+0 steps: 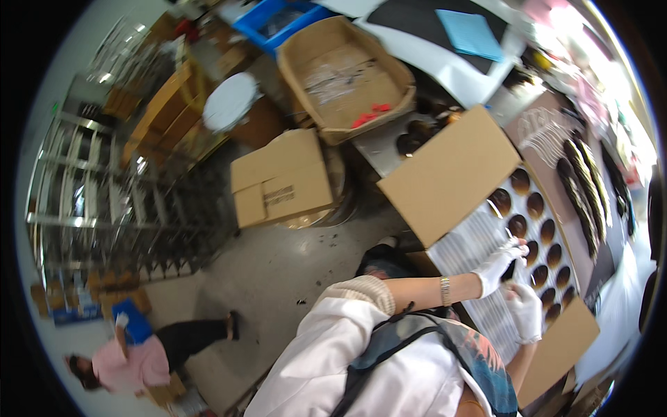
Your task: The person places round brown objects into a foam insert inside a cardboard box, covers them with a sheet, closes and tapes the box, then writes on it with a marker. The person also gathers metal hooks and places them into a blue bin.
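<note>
My left hand (495,270), in a white glove with a metal-banded watch (445,291) at the wrist, has its fingers pinched together. Close beside it my right hand (524,310), also gloved in white, is curled closed. Something pale and thin (521,270) runs between the two hands; its kind cannot be made out. Both are over an open cardboard box (451,174) with raised flaps. Inside, dark brown, glossy round pieces (535,204) lie in rows on a white layer. Whitish translucent sheeting (464,244) covers the box's nearer side.
Beyond the box, long dark strips (575,187) and clear looped pieces (542,128) lie on a table. A cardboard tray (347,76) holds plastic film and red bits. A closed carton (283,182) rests on a round drum. Metal racks (90,174) stand left; a person in pink (135,365) is lower left.
</note>
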{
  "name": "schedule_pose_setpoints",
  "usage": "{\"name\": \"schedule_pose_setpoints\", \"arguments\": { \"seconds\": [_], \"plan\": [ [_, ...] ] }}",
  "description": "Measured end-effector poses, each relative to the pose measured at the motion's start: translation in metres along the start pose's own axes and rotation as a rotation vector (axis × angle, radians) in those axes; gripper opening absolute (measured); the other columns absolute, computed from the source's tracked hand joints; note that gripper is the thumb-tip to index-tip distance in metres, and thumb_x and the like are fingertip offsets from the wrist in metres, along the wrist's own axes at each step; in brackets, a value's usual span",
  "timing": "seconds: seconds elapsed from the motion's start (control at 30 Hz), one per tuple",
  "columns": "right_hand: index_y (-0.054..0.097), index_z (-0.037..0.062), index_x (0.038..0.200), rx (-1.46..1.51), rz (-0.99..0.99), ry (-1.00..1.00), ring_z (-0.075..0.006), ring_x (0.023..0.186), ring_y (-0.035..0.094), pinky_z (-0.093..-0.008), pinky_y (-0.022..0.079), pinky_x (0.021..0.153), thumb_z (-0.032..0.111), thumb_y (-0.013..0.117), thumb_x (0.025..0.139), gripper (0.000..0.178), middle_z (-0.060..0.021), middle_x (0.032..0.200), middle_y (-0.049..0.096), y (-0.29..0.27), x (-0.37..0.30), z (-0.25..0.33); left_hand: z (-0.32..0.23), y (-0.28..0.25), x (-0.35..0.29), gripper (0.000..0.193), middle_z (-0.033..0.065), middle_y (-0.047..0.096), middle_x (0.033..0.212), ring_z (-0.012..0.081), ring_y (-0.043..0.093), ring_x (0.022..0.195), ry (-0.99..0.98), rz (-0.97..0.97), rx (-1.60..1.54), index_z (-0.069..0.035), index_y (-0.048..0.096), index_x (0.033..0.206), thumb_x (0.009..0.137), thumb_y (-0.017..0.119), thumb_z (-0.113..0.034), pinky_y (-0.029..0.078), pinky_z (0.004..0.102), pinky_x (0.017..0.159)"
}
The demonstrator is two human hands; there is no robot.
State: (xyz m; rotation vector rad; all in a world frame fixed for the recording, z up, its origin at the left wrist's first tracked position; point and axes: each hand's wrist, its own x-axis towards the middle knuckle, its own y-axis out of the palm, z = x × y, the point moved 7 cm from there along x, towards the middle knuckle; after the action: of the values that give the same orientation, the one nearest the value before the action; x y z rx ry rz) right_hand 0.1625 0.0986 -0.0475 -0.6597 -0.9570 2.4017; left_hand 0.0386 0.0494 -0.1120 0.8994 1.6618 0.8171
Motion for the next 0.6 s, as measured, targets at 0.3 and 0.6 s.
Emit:
{"name": "schedule_pose_setpoints", "arguments": {
  "seconds": [0.3, 0.6],
  "plan": [
    [0.069, -0.0005, 0.083, -0.122, -0.199, 0.145, -0.0362, 0.068, 0.064, -0.0421, 0.049, 0.063, 0.023, 0.072, 0.086, 0.024, -0.0199, 0.075, 0.065, 0.004, -0.012, 0.045, 0.019, -0.025, -0.016, 0.034, 0.0101, 0.070, 0.111, 0.0240, 0.071, 0.090, -0.399, 0.149, -0.149, -0.008, 0.061, 0.128, 0.102, 0.052, -0.029, 0.061, 0.0381, 0.075],
    [0.077, 0.0101, 0.086, -0.255, -0.333, 0.181, -0.0365, 0.076, 0.069, -0.0452, 0.055, 0.072, 0.028, 0.067, 0.087, 0.020, -0.0172, 0.079, 0.071, 0.031, 0.034, 0.046, -0.184, -0.035, -0.011, 0.029, 0.0098, 0.068, 0.119, 0.0194, 0.067, 0.107, 0.593, -0.089, 0.548, -0.007, 0.059, 0.131, 0.103, 0.054, -0.011, 0.059, 0.0375, 0.092]
  ]
}}
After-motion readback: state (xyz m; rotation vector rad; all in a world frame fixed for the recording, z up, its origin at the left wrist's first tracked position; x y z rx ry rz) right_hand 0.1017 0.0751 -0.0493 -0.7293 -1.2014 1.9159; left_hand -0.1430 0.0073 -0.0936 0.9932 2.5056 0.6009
